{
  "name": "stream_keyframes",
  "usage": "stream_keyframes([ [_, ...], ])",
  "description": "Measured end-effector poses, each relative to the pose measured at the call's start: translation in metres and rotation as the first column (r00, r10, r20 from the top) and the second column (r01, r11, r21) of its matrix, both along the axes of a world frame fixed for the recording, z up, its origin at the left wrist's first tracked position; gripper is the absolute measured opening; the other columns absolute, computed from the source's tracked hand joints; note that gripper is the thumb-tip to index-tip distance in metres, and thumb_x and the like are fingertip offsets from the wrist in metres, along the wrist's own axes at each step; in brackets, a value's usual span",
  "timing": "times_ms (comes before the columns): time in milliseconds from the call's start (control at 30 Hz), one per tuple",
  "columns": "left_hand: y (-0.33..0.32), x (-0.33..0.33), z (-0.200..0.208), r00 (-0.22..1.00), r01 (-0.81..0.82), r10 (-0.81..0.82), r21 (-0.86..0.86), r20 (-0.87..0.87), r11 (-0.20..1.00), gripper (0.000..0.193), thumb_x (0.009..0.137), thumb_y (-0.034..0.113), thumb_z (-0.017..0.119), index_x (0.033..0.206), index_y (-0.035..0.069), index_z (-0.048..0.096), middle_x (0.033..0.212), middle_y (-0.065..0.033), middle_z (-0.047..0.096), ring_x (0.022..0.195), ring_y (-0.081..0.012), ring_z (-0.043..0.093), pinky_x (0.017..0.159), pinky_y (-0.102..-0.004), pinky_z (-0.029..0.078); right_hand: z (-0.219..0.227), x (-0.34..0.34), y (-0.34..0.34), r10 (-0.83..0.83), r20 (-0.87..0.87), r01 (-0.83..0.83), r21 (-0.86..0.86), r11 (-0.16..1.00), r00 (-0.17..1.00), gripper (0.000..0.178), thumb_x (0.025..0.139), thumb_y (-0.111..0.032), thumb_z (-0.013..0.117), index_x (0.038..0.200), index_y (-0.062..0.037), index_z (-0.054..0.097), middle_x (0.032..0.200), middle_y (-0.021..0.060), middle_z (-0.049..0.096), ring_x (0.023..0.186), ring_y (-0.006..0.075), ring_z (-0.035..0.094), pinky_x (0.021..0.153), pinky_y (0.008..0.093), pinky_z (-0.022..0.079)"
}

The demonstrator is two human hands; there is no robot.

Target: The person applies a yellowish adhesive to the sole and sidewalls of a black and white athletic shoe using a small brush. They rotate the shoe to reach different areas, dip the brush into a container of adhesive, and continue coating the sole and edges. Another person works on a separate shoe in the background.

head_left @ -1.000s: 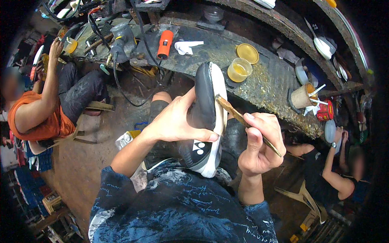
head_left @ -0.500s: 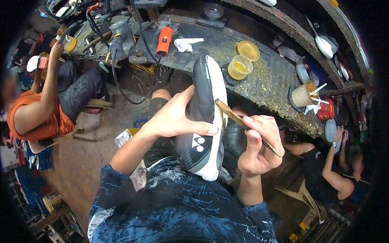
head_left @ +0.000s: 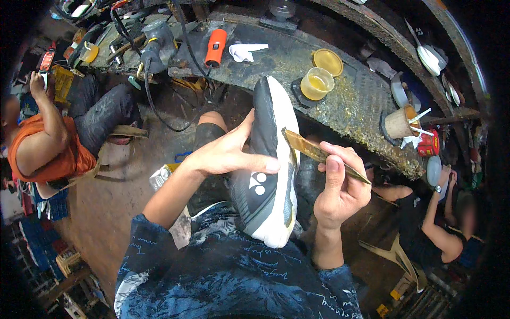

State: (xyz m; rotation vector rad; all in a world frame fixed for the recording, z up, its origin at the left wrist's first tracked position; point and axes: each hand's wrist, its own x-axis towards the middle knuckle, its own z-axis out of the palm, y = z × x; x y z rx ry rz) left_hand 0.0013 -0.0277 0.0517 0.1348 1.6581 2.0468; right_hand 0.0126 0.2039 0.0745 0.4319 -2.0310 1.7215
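- Left hand (head_left: 228,153) curled around shoe (head_left: 269,183), thumb across its side
- Right hand (head_left: 340,194) closed, pinching stick (head_left: 309,148), tip at the sole (head_left: 282,109)
- Cup (head_left: 317,85) at one o'clock from shoe

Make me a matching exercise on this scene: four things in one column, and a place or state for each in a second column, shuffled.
Things
1. Black-and-white sports shoe
2. Flat stick-like tool
3. Handheld power tool
4. Round clear tub

Places and states
A. Orange, lying on the bench
B. Open at the top, with yellow liquid inside
C. Held in the right hand
D. Gripped by the left hand

Right pairs: 1-D, 2-C, 3-A, 4-B
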Motion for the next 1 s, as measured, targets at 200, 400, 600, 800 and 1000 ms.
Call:
stream_keyframes([
  [200, -0.003, 0.001, -0.008, 0.997, 0.03, -0.036, 0.089, 0.064, 0.996, 0.122, 0.078, 0.02, 0.092, 0.166, -0.004, 0.009, 0.159, -0.0194, 0.039, 0.146, -0.0267, 0.04, 0.124, -0.0381, 0.03, 0.0, -0.004, 0.001, 0.021, 0.052, -0.022, 0.023, 0.999, 0.998, 0.02, 0.105, -0.01, 0.062, 0.11, 0.007, 0.072, 0.101, 0.013, 0.073, 0.076, 0.0127, 0.06, 0.065, 0.0248, 0.048],
  [400, 0.006, 0.003, -0.015, 0.996, -0.079, 0.073, 0.116, 0.054, 0.99, 0.118, 0.078, 0.02, 0.091, 0.164, -0.005, 0.014, 0.158, -0.02, 0.042, 0.146, -0.0267, 0.042, 0.123, -0.038, 0.031, 0.001, -0.011, -0.007, -0.062, -0.067, 0.057, -0.076, 0.996, 0.996, 0.022, 0.103, -0.012, 0.065, 0.109, 0.0069, 0.075, 0.097, 0.0138, 0.073, 0.075, 0.0139, 0.061, 0.067, 0.026, 0.049],
  [600, 0.004, 0.012, -0.011, 0.988, -0.151, 0.146, 0.121, 0.051, 0.981, 0.116, 0.077, 0.016, 0.093, 0.163, -0.005, 0.019, 0.157, -0.0188, 0.044, 0.144, -0.0249, 0.044, 0.121, -0.0373, 0.034, -0.006, -0.007, -0.014, -0.081, 0.088, 0.095, -0.173, 0.98, 0.993, 0.024, 0.106, -0.015, 0.064, 0.112, 0.0064, 0.074, 0.101, 0.0138, 0.073, 0.077, 0.0141, 0.064, 0.071, 0.0254, 0.052],
  [800, -0.006, 0.015, -0.02, 0.99, -0.133, 0.122, 0.201, 0.065, 0.97, 0.109, 0.076, 0.013, 0.092, 0.162, -0.001, 0.027, 0.154, -0.0149, 0.049, 0.14, -0.0236, 0.048, 0.121, -0.0371, 0.035, -0.017, -0.019, -0.018, 0.07, -0.217, -0.032, 0.174, 0.984, 0.974, 0.018, 0.103, -0.007, 0.065, 0.112, 0.0058, 0.074, 0.092, 0.0147, 0.074, 0.077, 0.0193, 0.066, 0.072, 0.0324, 0.054],
  [1000, -0.02, 0.014, -0.043, 0.987, -0.13, 0.095, 0.294, 0.13, 0.947, 0.105, 0.067, 0.012, 0.089, 0.157, -0.004, 0.037, 0.143, -0.0148, 0.059, 0.133, -0.0259, 0.056, 0.116, -0.0374, 0.04, -0.001, -0.021, -0.007, 0.265, -0.273, -0.225, 0.168, 0.96, 0.925, 0.009, 0.095, -0.002, 0.07, 0.095, 0.0041, 0.076, 0.091, 0.0156, 0.075, 0.071, 0.0242, 0.066, 0.069, 0.0371, 0.054],
])
